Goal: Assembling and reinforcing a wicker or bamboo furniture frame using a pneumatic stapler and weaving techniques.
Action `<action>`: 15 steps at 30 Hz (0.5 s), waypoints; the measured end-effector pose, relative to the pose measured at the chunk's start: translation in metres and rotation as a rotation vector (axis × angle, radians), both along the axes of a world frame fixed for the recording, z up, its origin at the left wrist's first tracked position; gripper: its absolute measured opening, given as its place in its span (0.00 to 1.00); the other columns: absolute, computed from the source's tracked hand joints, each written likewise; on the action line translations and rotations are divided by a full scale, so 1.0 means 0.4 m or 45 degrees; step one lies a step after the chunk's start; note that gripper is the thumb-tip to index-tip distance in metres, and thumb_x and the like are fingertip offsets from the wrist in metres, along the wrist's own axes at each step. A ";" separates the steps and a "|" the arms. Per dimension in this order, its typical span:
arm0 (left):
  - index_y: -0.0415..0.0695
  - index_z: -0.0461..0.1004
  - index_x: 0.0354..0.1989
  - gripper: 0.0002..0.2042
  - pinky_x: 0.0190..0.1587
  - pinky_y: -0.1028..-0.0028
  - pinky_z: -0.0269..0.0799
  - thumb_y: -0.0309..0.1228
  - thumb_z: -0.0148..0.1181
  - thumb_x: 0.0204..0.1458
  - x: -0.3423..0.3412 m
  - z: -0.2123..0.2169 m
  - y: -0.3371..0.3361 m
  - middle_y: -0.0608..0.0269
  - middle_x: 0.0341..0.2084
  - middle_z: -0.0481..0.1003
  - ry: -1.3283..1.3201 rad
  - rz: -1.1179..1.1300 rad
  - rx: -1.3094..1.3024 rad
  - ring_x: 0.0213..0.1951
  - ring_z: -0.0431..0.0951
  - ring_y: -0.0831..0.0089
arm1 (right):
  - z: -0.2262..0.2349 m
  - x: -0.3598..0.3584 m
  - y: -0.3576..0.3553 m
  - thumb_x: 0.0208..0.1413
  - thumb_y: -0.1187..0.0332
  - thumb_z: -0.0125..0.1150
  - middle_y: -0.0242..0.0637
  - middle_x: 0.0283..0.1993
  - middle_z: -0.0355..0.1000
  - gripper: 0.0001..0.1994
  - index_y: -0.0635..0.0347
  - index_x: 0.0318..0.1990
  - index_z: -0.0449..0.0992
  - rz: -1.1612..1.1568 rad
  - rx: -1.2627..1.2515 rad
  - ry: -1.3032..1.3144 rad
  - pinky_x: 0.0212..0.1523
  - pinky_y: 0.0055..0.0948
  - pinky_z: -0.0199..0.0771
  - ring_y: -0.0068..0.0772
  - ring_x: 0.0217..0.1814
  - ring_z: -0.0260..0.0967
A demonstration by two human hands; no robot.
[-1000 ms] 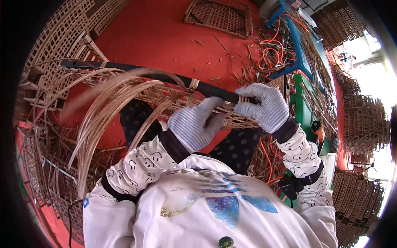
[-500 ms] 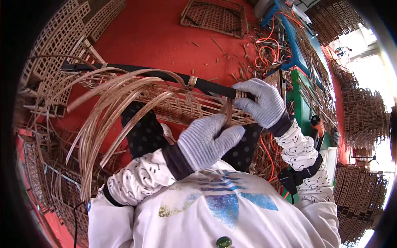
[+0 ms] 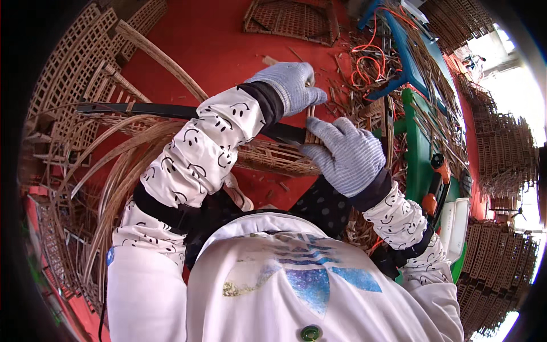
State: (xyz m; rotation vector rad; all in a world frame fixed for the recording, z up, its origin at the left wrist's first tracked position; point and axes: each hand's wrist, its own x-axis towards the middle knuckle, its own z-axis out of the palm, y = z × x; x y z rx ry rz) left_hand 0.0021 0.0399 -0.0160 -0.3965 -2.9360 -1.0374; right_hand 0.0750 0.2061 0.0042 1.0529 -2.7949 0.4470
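A long black bar [image 3: 151, 109] runs across in front of me along the edge of an open-weave rattan panel [image 3: 273, 155]. My right hand [image 3: 348, 157], in a striped knit glove, closes round the bar's right end, beside turns of rattan strip [image 3: 310, 137] wrapped there. Beyond the bar, my gloved left hand [image 3: 288, 88] is closed on a rattan strip that rises taut from the wrapping. A long flat length of rattan [image 3: 165, 61] slants up to the far left behind my left forearm; whether it is the same strip is hidden. Other strips [image 3: 114, 157] arch loosely at the left.
Stacked lattice panels [image 3: 68, 74] stand at the left, with more piles [image 3: 504, 154] at the right. Another panel [image 3: 290, 21] lies on the red floor. A blue table [image 3: 407, 51] and a green stool [image 3: 419, 137] hold strips. An orange-and-black power tool [image 3: 437, 182] is by my right arm.
My left hand has moved from the near side of the bar up and over to its far side, drawing the strip taut. My right hand has shifted slightly left and nearer, still on the bar.
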 end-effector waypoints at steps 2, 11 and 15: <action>0.43 0.68 0.37 0.15 0.28 0.65 0.67 0.42 0.53 0.49 0.015 -0.014 -0.018 0.52 0.23 0.72 0.539 0.244 0.151 0.29 0.74 0.56 | 0.017 0.001 -0.015 0.44 0.59 0.57 0.40 0.26 0.65 0.12 0.50 0.37 0.73 -0.064 -0.008 -0.121 0.26 0.40 0.67 0.44 0.25 0.67; 0.36 0.53 0.53 0.25 0.33 0.76 0.70 0.26 0.54 0.47 0.356 -0.117 0.017 0.55 0.29 0.73 -0.319 0.110 1.143 0.28 0.74 0.75 | 0.005 -0.048 -0.002 0.37 0.69 0.64 0.37 0.26 0.67 0.12 0.61 0.33 0.73 0.042 -0.327 -0.489 0.32 0.27 0.67 0.31 0.28 0.67; 0.41 0.52 0.56 0.27 0.34 0.75 0.70 0.24 0.53 0.47 0.286 -0.183 0.082 0.62 0.23 0.72 -0.355 -0.016 1.824 0.27 0.73 0.73 | 0.013 -0.035 -0.011 0.38 0.69 0.63 0.38 0.25 0.67 0.12 0.61 0.34 0.74 0.035 -0.315 -0.486 0.32 0.27 0.66 0.33 0.28 0.67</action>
